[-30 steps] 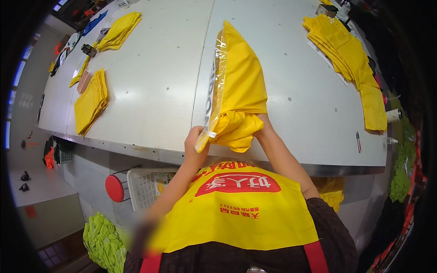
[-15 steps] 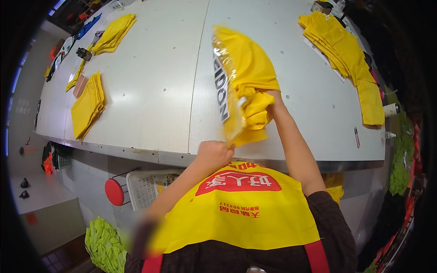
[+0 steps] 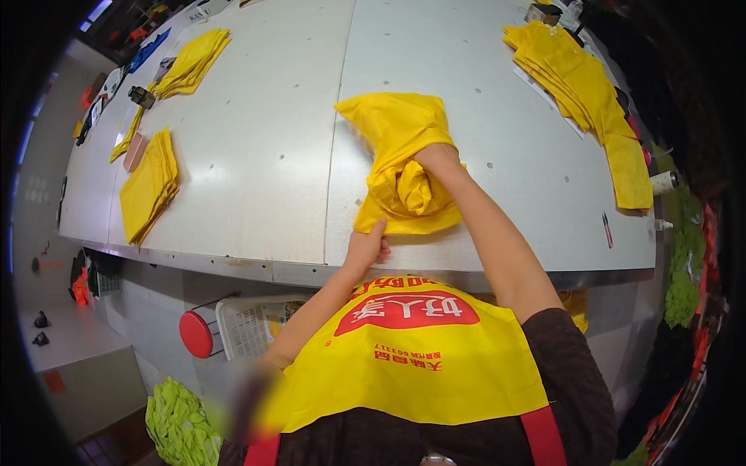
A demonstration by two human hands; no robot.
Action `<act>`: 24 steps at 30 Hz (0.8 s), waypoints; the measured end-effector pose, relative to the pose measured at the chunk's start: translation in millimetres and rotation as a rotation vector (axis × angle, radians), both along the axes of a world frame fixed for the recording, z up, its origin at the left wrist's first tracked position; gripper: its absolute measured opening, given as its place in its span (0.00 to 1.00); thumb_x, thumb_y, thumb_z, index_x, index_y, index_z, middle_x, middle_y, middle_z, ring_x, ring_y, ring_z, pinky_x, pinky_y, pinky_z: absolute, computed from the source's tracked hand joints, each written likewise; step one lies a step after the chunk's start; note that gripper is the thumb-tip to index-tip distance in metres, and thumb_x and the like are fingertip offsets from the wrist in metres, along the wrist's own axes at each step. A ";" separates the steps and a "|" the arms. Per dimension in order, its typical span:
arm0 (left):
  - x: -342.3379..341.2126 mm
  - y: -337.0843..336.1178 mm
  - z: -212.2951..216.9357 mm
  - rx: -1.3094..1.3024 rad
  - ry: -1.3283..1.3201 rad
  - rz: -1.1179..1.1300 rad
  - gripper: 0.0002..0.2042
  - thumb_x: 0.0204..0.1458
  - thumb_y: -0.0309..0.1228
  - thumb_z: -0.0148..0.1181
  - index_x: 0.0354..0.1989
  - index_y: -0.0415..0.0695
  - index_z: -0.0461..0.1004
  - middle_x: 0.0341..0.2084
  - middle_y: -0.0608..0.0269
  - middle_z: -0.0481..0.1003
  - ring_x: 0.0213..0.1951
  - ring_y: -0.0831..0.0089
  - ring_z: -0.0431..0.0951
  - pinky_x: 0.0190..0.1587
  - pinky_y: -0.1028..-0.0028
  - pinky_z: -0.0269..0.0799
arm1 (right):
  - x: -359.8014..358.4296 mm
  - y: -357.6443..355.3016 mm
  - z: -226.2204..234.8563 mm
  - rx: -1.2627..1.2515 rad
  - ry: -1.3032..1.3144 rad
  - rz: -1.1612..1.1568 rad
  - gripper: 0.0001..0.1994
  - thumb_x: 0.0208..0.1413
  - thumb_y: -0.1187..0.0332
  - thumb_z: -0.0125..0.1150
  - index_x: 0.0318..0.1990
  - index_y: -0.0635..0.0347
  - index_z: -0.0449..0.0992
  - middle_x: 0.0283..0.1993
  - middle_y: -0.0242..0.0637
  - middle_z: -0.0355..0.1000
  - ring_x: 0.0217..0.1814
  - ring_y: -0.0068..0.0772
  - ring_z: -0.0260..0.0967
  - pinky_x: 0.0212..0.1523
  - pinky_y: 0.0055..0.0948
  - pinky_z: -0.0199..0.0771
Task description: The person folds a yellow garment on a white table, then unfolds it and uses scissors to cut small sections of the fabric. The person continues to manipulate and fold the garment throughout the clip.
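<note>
A yellow fabric piece (image 3: 396, 124) lies on the grey table (image 3: 256, 155) just in front of me, its near part bunched up. My right hand (image 3: 435, 159) is pushed into the bunched cloth, fingers hidden in the folds. My left hand (image 3: 369, 247) pinches the cloth's near left corner at the table's front edge. I wear a yellow apron (image 3: 412, 349) with a red patch.
Stacks of folded yellow fabric lie at the left (image 3: 148, 186), far left (image 3: 190, 62) and far right (image 3: 583, 85). A pen (image 3: 606, 229) and small bottle (image 3: 664, 182) sit at the right edge. Below are a red round stool (image 3: 196, 334), a white basket (image 3: 249, 326) and green cloth (image 3: 183, 423).
The clear plastic sleeve seen around the yellow cloth earlier is gone from view. The cloth now lies flatter on the table, my right hand has sunk into it, and my left hand holds its corner.
</note>
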State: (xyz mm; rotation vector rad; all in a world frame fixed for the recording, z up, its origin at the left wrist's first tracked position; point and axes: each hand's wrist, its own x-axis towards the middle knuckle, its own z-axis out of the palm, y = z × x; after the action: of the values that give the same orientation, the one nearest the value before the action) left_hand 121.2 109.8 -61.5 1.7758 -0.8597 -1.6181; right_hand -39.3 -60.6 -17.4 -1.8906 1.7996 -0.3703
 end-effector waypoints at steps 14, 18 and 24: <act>-20.0 -11.8 -9.1 -0.426 -0.363 -0.473 0.17 0.52 0.43 0.51 0.30 0.39 0.75 0.19 0.48 0.73 0.27 0.47 0.74 0.30 0.59 0.68 | -25.3 6.7 36.8 0.227 -0.252 0.384 0.21 0.55 0.59 0.47 0.55 0.56 0.66 0.56 0.41 0.65 0.57 0.41 0.61 0.55 0.32 0.61; -25.3 -22.1 14.4 -0.520 -0.194 -0.348 0.16 0.52 0.40 0.51 0.37 0.38 0.72 0.27 0.46 0.75 0.34 0.48 0.74 0.37 0.61 0.69 | -25.6 82.6 45.8 -0.526 0.318 0.583 0.13 0.47 0.71 0.52 0.41 0.67 0.69 0.40 0.50 0.68 0.45 0.49 0.65 0.46 0.39 0.65; -7.4 -17.4 12.5 -0.463 -0.099 -0.454 0.17 0.53 0.36 0.51 0.47 0.38 0.67 0.39 0.50 0.74 0.42 0.59 0.73 0.45 0.68 0.66 | -30.4 115.1 28.4 -0.449 -0.156 0.285 0.10 0.51 0.74 0.48 0.40 0.68 0.68 0.39 0.49 0.68 0.44 0.49 0.66 0.44 0.39 0.66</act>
State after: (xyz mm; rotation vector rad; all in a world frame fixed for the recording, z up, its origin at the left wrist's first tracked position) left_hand 113.8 92.4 -49.0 1.4029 -1.6280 -1.4334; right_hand -69.8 54.4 11.1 -2.3060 1.3990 -0.8468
